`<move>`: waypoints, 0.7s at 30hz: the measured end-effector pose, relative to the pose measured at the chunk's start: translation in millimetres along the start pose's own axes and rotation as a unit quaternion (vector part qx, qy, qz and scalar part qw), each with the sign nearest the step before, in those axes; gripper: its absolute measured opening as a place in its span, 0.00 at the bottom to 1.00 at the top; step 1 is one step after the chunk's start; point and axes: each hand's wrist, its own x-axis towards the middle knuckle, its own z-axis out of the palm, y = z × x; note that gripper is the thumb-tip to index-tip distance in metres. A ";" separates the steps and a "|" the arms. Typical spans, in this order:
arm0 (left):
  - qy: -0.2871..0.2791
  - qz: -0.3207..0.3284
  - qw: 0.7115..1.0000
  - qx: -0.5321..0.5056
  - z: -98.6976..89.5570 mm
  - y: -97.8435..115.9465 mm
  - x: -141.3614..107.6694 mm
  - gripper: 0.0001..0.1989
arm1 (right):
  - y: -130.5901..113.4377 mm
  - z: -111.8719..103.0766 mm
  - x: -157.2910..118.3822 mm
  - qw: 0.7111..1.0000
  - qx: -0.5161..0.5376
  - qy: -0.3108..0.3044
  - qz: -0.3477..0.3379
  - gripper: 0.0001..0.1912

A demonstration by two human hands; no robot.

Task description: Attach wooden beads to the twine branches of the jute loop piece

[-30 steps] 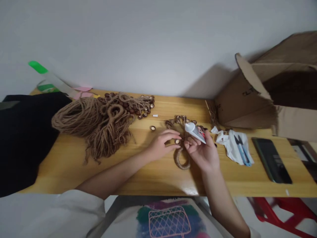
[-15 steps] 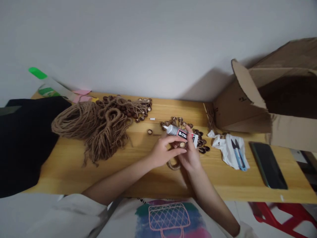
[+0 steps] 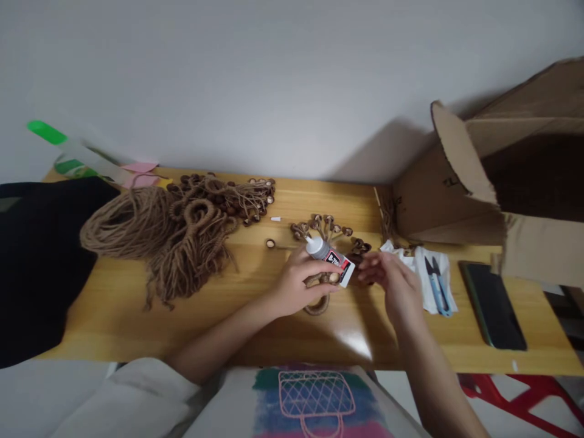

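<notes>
A glue tube (image 3: pixel 335 260) marked "B-700", its white nozzle pointing up and left, is held in my left hand (image 3: pixel 294 283). Between the same fingers, just under the tube, is a small round brown shell piece (image 3: pixel 334 278) with a pale face. My right hand (image 3: pixel 396 283) is off the tube, its fingers loosely bent and apart beside dark brown shell pieces on the table; its fingertips are slightly blurred. Below my left hand lies a coiled rope loop (image 3: pixel 318 307). Cords tipped with shell pieces (image 3: pixel 326 225) fan out behind the tube.
Twine hanks (image 3: pixel 132 222) and more corded shell pieces (image 3: pixel 228 198) lie at left beside a black cloth (image 3: pixel 41 267). A small white cap (image 3: pixel 275 219) and a lone shell piece (image 3: pixel 271 243) rest mid-table. Rightward are thread snips (image 3: pixel 438 289), a phone (image 3: pixel 493 304) and an open cardboard box (image 3: pixel 424 194).
My right hand has let go of the glue tube and moved right, to the dark shell pieces. The tube now tilts more steeply in my left hand.
</notes>
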 end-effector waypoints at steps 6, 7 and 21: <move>-0.034 0.033 0.997 0.066 -1.0 -3.6 -7.6 0.11 | -50.9 54.7 81.4 0.915 -0.264 -0.228 -0.204 0.09; -0.035 0.037 0.996 0.079 -0.9 -3.6 -8.6 0.11 | -56.3 72.7 91.5 0.880 -0.313 -0.283 -0.219 0.08; -0.084 0.115 0.979 0.145 -2.7 -6.5 -16.9 0.11 | -53.5 173.8 105.6 0.553 -0.652 -0.378 -0.356 0.08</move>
